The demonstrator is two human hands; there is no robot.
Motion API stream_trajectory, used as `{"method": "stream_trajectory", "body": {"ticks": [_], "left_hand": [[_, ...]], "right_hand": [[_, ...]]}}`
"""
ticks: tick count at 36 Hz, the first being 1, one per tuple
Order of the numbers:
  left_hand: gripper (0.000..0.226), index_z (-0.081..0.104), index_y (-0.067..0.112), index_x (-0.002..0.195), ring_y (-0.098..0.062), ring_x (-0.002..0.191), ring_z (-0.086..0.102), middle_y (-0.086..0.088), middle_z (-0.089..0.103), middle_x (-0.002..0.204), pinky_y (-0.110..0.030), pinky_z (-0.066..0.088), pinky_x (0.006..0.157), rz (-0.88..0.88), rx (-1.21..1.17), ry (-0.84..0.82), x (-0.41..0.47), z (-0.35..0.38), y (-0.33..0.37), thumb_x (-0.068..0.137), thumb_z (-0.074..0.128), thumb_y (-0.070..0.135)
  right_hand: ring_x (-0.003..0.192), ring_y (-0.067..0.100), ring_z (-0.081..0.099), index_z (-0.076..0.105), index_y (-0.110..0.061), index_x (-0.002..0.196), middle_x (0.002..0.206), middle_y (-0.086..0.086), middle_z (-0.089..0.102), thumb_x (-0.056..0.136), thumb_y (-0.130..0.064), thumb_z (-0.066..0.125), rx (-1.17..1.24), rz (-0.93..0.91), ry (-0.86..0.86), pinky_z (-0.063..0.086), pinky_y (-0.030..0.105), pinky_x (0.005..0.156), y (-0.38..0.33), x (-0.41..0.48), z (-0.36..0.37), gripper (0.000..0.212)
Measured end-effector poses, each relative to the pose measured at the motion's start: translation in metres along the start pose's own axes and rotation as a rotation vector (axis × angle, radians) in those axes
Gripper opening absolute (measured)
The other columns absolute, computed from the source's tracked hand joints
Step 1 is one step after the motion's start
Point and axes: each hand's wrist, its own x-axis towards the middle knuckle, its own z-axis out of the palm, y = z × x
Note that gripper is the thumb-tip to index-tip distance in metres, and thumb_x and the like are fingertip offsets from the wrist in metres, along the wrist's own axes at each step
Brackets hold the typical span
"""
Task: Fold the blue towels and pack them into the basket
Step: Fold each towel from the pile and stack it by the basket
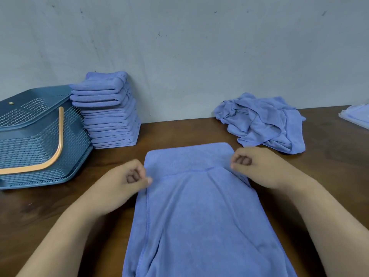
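Note:
A blue towel [199, 212] lies lengthwise on the brown table [69, 204] in front of me, its near layer drawn up over the far part. My left hand [127, 176] pinches the left corner of that upper layer. My right hand [253, 164] pinches the right corner. A tall stack of folded blue towels [109, 112] stands at the back left against the wall. Beside it on the left sits the dark blue mesh basket [32, 134] with an orange handle. A heap of unfolded blue towels [263, 122] lies at the back right.
A grey wall [189, 47] closes the far side of the table. At the far right edge lies a flat pale bluish object [357, 114], partly cut off. Bare wood shows between the basket and my left arm.

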Motion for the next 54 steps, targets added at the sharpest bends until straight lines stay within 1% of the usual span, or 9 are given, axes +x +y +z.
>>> {"method": "stream_trajectory", "body": {"ticks": [4, 9, 13, 29, 37, 44, 48, 50, 54], "left_hand": [[0.012, 0.054, 0.037, 0.096, -0.002, 0.086, 0.067, 0.018, 0.074, 0.097, -0.035, 0.053, 0.080, -0.031, 0.114, 0.340, 0.012, 0.016, 0.002, 0.100, 0.065, 0.037], [0.038, 0.049, 0.043, 0.142, -0.015, 0.131, 0.055, 0.013, 0.060, 0.139, -0.043, 0.043, 0.112, -0.022, 0.337, 0.108, 0.037, 0.027, -0.001, 0.106, 0.048, 0.055], [0.056, 0.040, 0.037, 0.161, -0.009, 0.158, 0.029, 0.015, 0.038, 0.168, -0.050, 0.020, 0.130, -0.057, 0.421, 0.032, 0.060, 0.020, -0.012, 0.110, 0.039, 0.056], [0.054, 0.031, 0.044, 0.163, -0.002, 0.162, 0.002, 0.028, 0.019, 0.172, -0.047, 0.003, 0.132, -0.080, 0.495, 0.052, 0.068, 0.022, -0.030, 0.111, 0.026, 0.056], [0.031, 0.073, 0.032, 0.096, -0.012, 0.093, 0.057, 0.009, 0.063, 0.088, -0.032, 0.048, 0.084, 0.117, 0.251, 0.058, 0.041, 0.006, -0.002, 0.102, 0.057, 0.058], [0.022, 0.065, 0.026, 0.082, -0.012, 0.091, 0.058, 0.018, 0.062, 0.094, -0.023, 0.049, 0.077, 0.075, 0.341, -0.166, 0.031, 0.001, 0.013, 0.090, 0.082, 0.039], [0.020, 0.060, 0.019, 0.078, -0.011, 0.079, 0.054, 0.004, 0.059, 0.088, -0.037, 0.046, 0.078, 0.087, 0.217, -0.235, 0.031, -0.005, 0.012, 0.090, 0.076, 0.021], [0.019, 0.054, 0.011, 0.076, -0.025, 0.074, 0.046, -0.015, 0.052, 0.083, -0.041, 0.036, 0.072, 0.101, -0.055, -0.274, 0.030, -0.008, 0.012, 0.088, 0.067, 0.017], [0.027, 0.039, 0.005, 0.075, -0.023, 0.060, 0.039, -0.013, 0.041, 0.067, -0.032, 0.033, 0.058, 0.069, -0.716, -0.143, 0.027, -0.005, 0.017, 0.088, 0.062, 0.011]], "right_hand": [[0.123, 0.009, 0.051, 0.064, -0.029, 0.138, 0.125, -0.020, 0.060, 0.105, -0.037, 0.061, -0.143, -0.066, 0.146, 0.041, 0.031, 0.105, 0.005, 0.016, 0.023, 0.034], [0.151, 0.012, 0.036, 0.046, -0.034, 0.157, 0.163, -0.015, 0.043, 0.110, -0.046, 0.045, -0.240, 0.001, 0.041, 0.029, 0.040, 0.124, 0.014, 0.025, 0.033, 0.048], [0.159, 0.011, 0.020, 0.037, -0.042, 0.161, 0.171, -0.021, 0.025, 0.107, -0.061, 0.037, -0.319, 0.035, -0.007, 0.019, 0.042, 0.128, 0.019, 0.029, 0.037, 0.057], [0.154, 0.019, 0.031, 0.034, -0.041, 0.162, 0.172, -0.019, 0.025, 0.105, -0.069, 0.027, -0.594, 0.031, 0.086, 0.036, 0.048, 0.112, 0.023, 0.050, 0.035, 0.064], [0.154, -0.004, 0.021, 0.074, -0.041, 0.122, 0.151, -0.032, 0.049, 0.106, -0.035, 0.060, -0.050, -0.226, -0.056, 0.020, 0.034, 0.127, 0.005, 0.030, 0.017, 0.022], [0.153, -0.009, 0.020, 0.065, -0.027, 0.091, 0.149, -0.027, 0.053, 0.097, -0.023, 0.074, -0.074, -0.287, -0.225, 0.018, 0.029, 0.124, 0.001, 0.024, 0.014, 0.012], [0.110, 0.003, 0.059, 0.055, -0.022, 0.076, 0.108, -0.015, 0.069, 0.097, -0.010, 0.072, 0.151, -0.297, -0.268, 0.042, 0.030, 0.097, -0.002, 0.021, 0.005, 0.030], [0.074, 0.016, 0.048, 0.046, -0.015, 0.072, 0.079, 0.001, 0.053, 0.098, -0.019, 0.070, 0.347, -0.227, -0.311, 0.037, 0.037, 0.071, -0.004, 0.021, -0.003, 0.035], [0.068, 0.025, 0.050, 0.048, -0.008, 0.078, 0.075, 0.016, 0.052, 0.091, -0.037, 0.082, 0.696, -0.050, -0.237, 0.039, 0.036, 0.060, -0.013, 0.023, -0.010, 0.046]]}}
